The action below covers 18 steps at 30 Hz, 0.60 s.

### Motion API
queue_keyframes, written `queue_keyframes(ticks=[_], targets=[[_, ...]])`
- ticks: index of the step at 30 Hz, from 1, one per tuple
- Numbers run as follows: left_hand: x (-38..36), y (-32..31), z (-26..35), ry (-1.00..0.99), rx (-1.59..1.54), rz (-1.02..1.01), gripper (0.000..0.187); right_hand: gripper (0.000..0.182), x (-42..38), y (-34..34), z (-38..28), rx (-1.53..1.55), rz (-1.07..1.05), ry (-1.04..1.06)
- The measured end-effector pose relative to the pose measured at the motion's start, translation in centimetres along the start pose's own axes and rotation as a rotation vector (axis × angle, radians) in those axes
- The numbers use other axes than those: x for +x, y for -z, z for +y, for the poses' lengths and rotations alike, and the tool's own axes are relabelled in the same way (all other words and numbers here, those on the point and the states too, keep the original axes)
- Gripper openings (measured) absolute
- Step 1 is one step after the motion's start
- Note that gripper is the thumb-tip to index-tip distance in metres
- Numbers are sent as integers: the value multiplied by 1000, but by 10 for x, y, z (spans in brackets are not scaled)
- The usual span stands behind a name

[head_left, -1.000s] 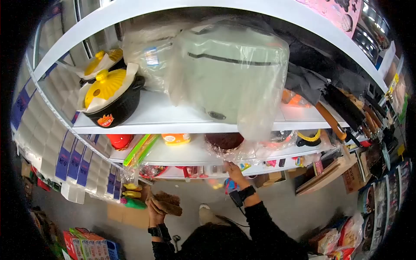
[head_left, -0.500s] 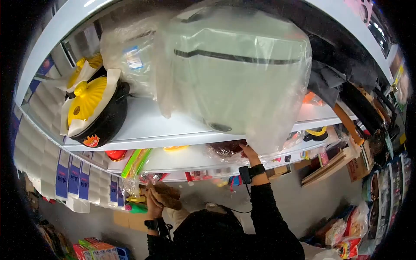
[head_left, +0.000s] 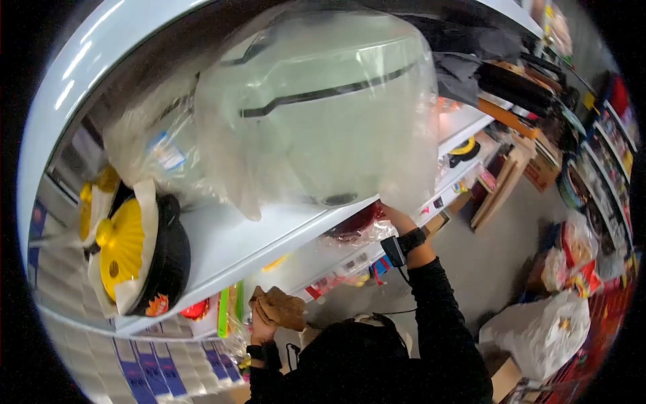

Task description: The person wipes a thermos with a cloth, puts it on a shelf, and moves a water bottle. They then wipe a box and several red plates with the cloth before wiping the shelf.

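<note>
My left hand is closed around a crumpled brown cloth, held in front of the lower shelf. My right hand reaches under the edge of the upper shelf, beside a dark red item in clear plastic. Its fingertips are hidden by the shelf edge and hanging plastic, so their grip does not show. Above it, a large pale green bin-like container stands on the upper shelf, wrapped in clear plastic.
Black pots with yellow lids stand at the upper shelf's left end. Beside the large container is a smaller plastic-wrapped item. White boxes with blue labels line the lower left. A big white bag rests on the floor at right.
The view has turned, so the shelf now slants up to the right. My left hand with the brown cloth appears closer to the lower shelf. My right hand stays by the dark red item.
</note>
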<state>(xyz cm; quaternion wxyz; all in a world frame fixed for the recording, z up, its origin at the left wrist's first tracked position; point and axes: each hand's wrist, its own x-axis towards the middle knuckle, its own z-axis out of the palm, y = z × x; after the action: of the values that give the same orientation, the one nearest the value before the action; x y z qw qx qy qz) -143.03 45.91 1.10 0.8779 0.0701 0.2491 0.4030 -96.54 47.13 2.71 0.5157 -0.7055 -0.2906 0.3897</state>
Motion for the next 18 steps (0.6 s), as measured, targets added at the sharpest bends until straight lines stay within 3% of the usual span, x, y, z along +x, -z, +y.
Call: queue_keyframes(ticks=[2,4,5,6,7,9,10,11,13,16,18], targets=[[12,-5,14,-168,760,-161,34,28,-30,-4,-8,154,56,10],[15,-21,18,-280,1283,-263,34,31,-59,-8,-18,316,74,-7],[4,-58,15,-299,1435,-273,33,36,-71,-8,-18,423,18,-64],[-4,-77,13,-317,1585,-278,33,40,-67,-3,0,230,-62,218],[2,-68,13,-234,1277,-263,32,45,-56,4,29,28,-146,491],[20,-47,11,-77,661,-211,31,50,-73,8,36,92,-169,480],[17,-52,11,-145,974,-221,35,51,-105,5,4,360,-103,201],[20,-49,10,-121,915,-226,36,51,-123,3,-12,622,-38,-82],[32,-34,6,-76,794,-223,39,50,-151,9,-3,551,76,-94],[60,-19,-3,141,269,-289,39,55,-185,26,31,750,36,-98],[46,-72,-24,-9,335,-201,40,57,-219,32,25,813,46,-88]])
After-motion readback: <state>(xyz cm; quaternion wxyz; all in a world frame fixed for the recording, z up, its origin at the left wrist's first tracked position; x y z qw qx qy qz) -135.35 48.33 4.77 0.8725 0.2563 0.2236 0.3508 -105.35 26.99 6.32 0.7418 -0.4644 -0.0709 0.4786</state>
